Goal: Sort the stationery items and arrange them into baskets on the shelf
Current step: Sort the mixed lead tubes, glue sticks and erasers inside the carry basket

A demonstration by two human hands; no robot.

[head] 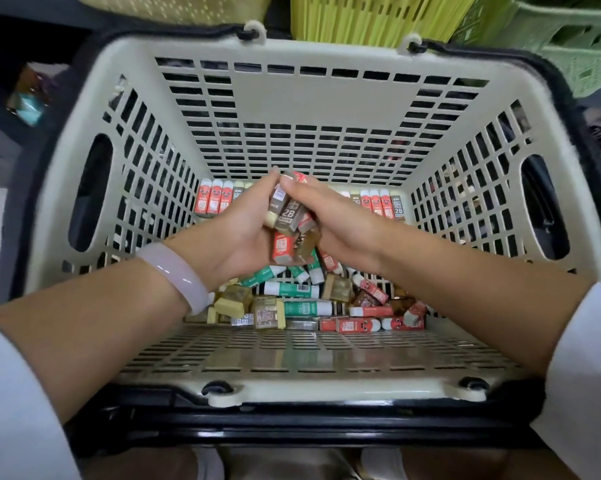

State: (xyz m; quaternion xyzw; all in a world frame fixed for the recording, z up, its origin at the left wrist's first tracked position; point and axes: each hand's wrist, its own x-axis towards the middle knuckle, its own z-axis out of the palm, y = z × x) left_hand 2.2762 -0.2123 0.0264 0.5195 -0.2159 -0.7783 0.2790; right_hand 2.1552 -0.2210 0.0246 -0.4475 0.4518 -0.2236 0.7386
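Both my hands are inside a beige slotted shopping basket (pixel 313 98). My left hand (pixel 240 230) and my right hand (pixel 330 216) cup together round a bunch of erasers (pixel 290 220), brown "2B" ones and red ones, held above the basket floor. Below them lies a loose heap of erasers (pixel 313 303): red, brown and yellowish blocks mixed with green-and-white glue sticks (pixel 292 289). Rows of red erasers stand upright along the far wall, one at the left (pixel 214 201) and one at the right (pixel 382 202).
The basket has black handles folded down round its rim (pixel 302 414). Behind it on the shelf stand a pale yellow basket (pixel 174 5), a yellow-green slatted basket (pixel 378 15) and a light green crate (pixel 569 39). I wear a pale bangle (pixel 178 271) on the left wrist.
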